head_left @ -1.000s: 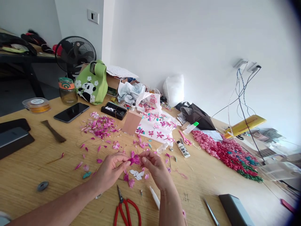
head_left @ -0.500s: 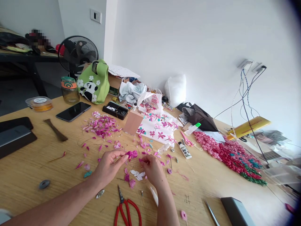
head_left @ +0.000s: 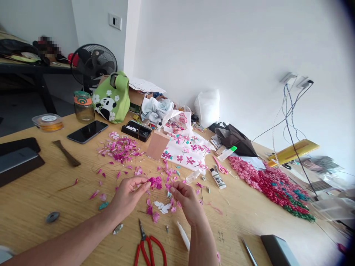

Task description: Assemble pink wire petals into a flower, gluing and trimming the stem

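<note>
Petals (head_left: 156,183) sit pinched in the left hand (head_left: 128,195)

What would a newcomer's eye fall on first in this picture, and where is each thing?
Likely the long heap of pink, red and green pieces on the right of the table, and the green panda bag at its back left. Front and centre, the left hand pinches a bunch of magenta petals, with red-handled pliers lying nearer the camera.

Two hands (head_left: 130,194) (head_left: 186,201), one pair of pliers (head_left: 142,235)
</note>
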Action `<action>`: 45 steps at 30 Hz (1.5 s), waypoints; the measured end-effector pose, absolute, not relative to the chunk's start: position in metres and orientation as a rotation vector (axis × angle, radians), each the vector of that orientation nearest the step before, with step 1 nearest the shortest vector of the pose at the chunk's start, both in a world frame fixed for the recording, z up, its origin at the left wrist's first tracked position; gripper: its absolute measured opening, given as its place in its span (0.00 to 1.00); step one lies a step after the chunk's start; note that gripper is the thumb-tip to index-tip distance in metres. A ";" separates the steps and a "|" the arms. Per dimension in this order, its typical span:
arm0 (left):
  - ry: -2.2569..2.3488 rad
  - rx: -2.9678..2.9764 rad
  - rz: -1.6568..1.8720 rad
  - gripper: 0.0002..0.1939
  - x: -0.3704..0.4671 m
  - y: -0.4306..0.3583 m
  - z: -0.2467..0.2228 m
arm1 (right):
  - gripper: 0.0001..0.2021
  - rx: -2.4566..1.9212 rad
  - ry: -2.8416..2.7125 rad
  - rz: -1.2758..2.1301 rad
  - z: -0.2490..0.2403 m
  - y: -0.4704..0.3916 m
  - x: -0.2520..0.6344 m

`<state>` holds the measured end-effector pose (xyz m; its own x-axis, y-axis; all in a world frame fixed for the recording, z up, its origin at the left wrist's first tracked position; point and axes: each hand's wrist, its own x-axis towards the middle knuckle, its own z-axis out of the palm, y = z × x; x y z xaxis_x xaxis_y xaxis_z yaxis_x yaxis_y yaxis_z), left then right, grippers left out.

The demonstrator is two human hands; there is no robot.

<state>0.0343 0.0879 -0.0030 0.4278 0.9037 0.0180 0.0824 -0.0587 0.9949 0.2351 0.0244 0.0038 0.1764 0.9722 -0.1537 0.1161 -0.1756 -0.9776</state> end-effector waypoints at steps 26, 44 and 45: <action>0.925 1.374 0.879 0.15 0.038 0.088 0.003 | 0.15 -1.435 -1.216 1.296 0.007 0.021 0.235; 0.889 1.426 0.690 0.16 0.043 0.084 0.001 | 0.19 -1.396 -1.201 1.262 0.007 0.027 0.214; 0.889 1.422 0.693 0.16 0.043 0.084 0.001 | 0.19 -1.398 -1.196 1.263 0.007 0.027 0.215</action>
<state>0.0433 0.0843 0.0009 0.5210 0.8472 -0.1039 0.1058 0.0567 0.9928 0.2147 0.0269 0.0066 0.0196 0.9886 -0.1490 0.0951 -0.1502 -0.9841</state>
